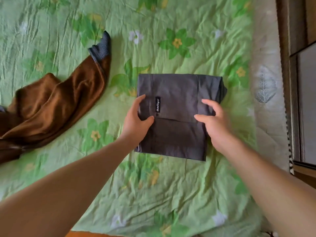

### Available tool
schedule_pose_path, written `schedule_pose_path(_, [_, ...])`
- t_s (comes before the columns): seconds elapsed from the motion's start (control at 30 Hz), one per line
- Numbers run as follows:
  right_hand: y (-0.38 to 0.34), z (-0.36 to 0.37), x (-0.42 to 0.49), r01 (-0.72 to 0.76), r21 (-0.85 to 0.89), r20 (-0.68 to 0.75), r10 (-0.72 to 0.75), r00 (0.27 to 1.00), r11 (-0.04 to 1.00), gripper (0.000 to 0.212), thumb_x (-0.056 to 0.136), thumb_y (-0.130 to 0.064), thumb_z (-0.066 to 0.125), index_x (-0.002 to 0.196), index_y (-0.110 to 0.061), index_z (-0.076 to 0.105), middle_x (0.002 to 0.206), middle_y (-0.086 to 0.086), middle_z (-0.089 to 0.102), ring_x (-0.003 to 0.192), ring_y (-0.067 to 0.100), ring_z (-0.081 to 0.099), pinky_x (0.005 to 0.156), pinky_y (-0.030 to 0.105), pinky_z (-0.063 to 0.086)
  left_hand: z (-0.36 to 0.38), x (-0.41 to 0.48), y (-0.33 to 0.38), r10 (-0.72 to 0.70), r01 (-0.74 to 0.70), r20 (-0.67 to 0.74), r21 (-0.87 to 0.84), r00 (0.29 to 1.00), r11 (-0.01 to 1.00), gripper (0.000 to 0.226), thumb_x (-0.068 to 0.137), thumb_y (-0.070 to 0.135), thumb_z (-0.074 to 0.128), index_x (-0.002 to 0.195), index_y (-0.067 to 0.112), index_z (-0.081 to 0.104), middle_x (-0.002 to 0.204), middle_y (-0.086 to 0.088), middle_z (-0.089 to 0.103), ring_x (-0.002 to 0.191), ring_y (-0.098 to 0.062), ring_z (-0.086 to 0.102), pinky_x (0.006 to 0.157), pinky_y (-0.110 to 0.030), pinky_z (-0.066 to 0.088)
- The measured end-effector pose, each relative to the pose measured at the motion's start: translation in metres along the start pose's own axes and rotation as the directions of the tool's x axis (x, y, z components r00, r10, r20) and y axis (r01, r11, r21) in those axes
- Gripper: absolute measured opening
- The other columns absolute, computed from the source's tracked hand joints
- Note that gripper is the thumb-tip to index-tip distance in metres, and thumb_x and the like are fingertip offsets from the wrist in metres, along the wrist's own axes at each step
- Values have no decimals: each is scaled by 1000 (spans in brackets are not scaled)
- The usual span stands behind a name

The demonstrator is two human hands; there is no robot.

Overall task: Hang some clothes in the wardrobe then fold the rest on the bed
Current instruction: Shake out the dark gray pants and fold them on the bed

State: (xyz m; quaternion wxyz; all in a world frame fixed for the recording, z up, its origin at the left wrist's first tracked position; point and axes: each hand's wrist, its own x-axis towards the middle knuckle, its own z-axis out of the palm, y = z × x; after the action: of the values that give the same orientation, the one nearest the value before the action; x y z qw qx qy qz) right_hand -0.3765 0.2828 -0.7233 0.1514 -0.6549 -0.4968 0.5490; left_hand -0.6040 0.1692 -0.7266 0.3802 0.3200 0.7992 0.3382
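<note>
Grey trousers [176,117], already folded into a neat packet with the label up, lie mid-bed on the green floral bedspread [153,194], so folding looks nearly done for this piece. The next move is probably a last smoothing, then the brown velvet garment [56,103], crumpled well to the left. The left hand [136,118] cups the packet's left edge, thumb on the cloth; whether it pinches or only presses, I cannot tell. The right hand [212,118] sits loosely curled over the right side, holding nothing

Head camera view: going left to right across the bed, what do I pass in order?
brown garment → left hand → black label → right hand → wooden furniture
</note>
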Motion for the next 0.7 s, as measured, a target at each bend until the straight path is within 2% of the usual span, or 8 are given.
schedule_pose_path(0.07, [-14,-10,0,-25,46,189,16,982,999,57,74,0,78,116,-38,69,138,-1,57,114,4,57,91,19,44,-6,1,8,-41,43,55,-41,998,998,67,81,11,77,124,56,52,113,18,65,95,-1,67,90,-39,59])
schedule_pose_path(0.13, [-24,-17,-5,72,-183,272,-20,962,981,63,74,1,79,127,-32,66,137,0,60,103,9,59,83,19,44,-13,1,20,-43,34,113,83,993,996,66,80,11,78,132,44,54,118,9,61,104,-10,65,97,-37,55])
schedule_pose_path(0.23, [-46,-28,-23,215,-432,268,-103,958,876,68,78,-5,77,141,-20,56,141,3,58,117,15,58,88,18,38,-26,-8,53,17,-79,197,313,980,947,75,79,11,79,146,27,50,120,4,47,115,-20,55,96,-22,39])
schedule_pose_path(0.3, [-66,-41,-44,280,-499,271,-160,949,820,69,79,-10,77,143,-18,53,141,6,58,128,23,54,96,24,39,-39,-19,85,42,-124,221,371,974,920,77,79,11,79,148,23,48,121,1,47,116,-21,53,94,-21,36])
schedule_pose_path(0.4, [-102,-68,-83,329,-538,290,-195,937,776,73,79,-18,81,145,-17,49,141,9,55,130,28,52,97,28,38,-66,-44,138,88,-189,239,443,967,876,78,78,14,80,149,22,48,127,-9,51,117,-28,54,98,-25,40])
schedule_pose_path(0.5, [-144,-102,-126,321,-495,292,-193,937,808,78,78,-17,84,146,-17,46,141,10,52,128,27,52,98,31,42,-93,-78,191,136,-257,263,509,955,821,79,80,23,81,150,26,46,125,-5,52,116,-26,56,89,-20,35])
schedule_pose_path(0.6, [-185,-146,-176,281,-438,280,-168,945,854,78,78,-14,83,146,-20,45,139,7,53,119,23,56,84,26,47,-114,-118,249,162,-305,307,505,938,807,79,80,28,82,150,26,46,127,-3,53,120,-24,56,91,-21,36])
schedule_pose_path(0.7, [-217,-191,-226,256,-415,265,-153,952,873,77,79,-12,81,146,-23,45,127,3,56,95,14,61,52,14,46,-131,-156,302,164,-338,362,497,918,799,80,81,31,82,152,24,44,135,-6,52,128,-26,51,104,-27,37])
